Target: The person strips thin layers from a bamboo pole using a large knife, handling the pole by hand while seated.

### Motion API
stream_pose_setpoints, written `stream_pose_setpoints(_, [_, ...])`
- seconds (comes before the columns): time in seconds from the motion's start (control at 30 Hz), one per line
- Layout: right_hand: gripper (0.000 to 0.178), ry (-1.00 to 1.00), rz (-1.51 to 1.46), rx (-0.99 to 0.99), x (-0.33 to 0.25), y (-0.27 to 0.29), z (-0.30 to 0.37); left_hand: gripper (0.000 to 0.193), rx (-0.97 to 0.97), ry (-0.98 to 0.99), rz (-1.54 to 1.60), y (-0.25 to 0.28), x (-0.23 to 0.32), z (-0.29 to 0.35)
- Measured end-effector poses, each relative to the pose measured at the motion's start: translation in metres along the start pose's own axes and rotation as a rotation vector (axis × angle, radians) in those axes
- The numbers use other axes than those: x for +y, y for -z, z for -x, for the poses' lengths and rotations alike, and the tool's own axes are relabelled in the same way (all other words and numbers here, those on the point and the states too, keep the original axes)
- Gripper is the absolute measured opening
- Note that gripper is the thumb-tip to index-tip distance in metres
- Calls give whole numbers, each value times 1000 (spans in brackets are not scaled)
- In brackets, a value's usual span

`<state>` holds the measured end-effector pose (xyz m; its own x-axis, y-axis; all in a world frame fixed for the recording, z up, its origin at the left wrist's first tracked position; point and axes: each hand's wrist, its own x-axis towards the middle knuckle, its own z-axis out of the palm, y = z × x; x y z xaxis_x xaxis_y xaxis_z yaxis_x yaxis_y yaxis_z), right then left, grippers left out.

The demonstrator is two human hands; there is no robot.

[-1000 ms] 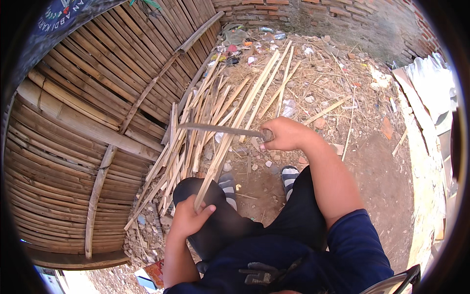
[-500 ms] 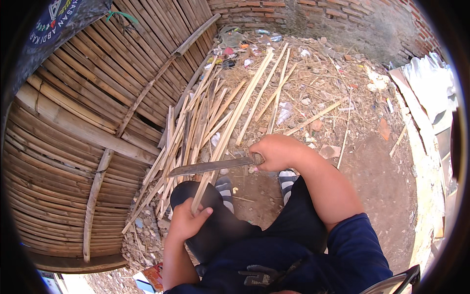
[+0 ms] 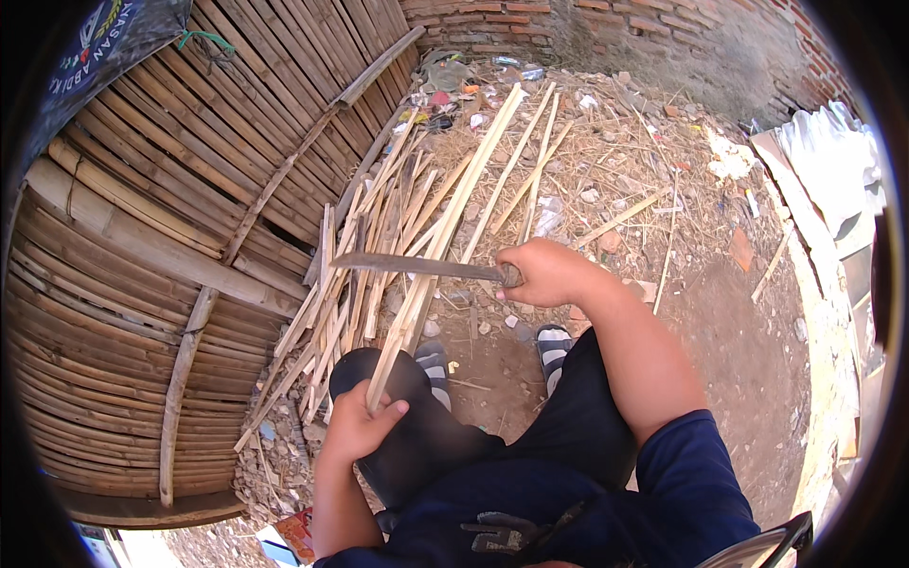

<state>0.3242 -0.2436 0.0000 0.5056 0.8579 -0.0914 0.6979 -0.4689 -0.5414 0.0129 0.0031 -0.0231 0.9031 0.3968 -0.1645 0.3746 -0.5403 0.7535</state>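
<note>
Nr bamboo wall (image 3: pixel 104 369): littered grnd (image 3: pixel 734 379)

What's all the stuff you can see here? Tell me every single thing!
Knife: one, brownish grey, in the right hand
Held wood: one strip or more, cream, in the left hand
Loose strips: many, cream and brown, on the ground
Ground: one, brown, beneath everything
Litter: many bits, mixed colours, scattered
Slat wall: one, brown, left
Banner: one, blue and grey, top left
String: one, green, beside the banner
Brick wall: one, red and grey, top
Sheet: one, white, right
Shirt: one, dark blue, bottom
Trousers: one pair, black, above the shirt
Feet: two, grey-and-white footwear, centre
Left hand: one, bare, lower left
Right hand: one, bare, centre
</note>
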Motion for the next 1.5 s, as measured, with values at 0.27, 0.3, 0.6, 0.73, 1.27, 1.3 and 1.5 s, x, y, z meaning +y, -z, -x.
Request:
stream_pose_setpoints(0.27, [58, 37, -177, -23, 23, 9, -13, 32, -15, -26, -112, 4, 11, 7])
stream_pose_setpoints(0.3, [61, -69, -248, 97, 41, 13, -18, 32, 0, -27, -121, 5, 12, 9])
stream_pose_setpoints(0.6, [53, 10, -89, 77, 20, -4, -8, 36, -7, -26, -136, 1, 13, 1])
stream_pose_setpoints(0.73, [49, 218, 122, -72, -36, -13, 5, 39, 6, 3, -125, 1, 9, 7])
stream_pose_setpoints(1.27, [48, 53, 65, -40, -14, -10, 0, 38, 1, 16, -127, 1, 15, 1])
stream_pose_setpoints(1.3, [46, 133, 89, -54, -25, -18, 2, 38, 3, 19, -119, 0, 11, 2])
stream_pose_setpoints(1.5, [48, 82, 25, -62, -5, -6, -12, 34, 26, 11, -166, 1, 17, 7])
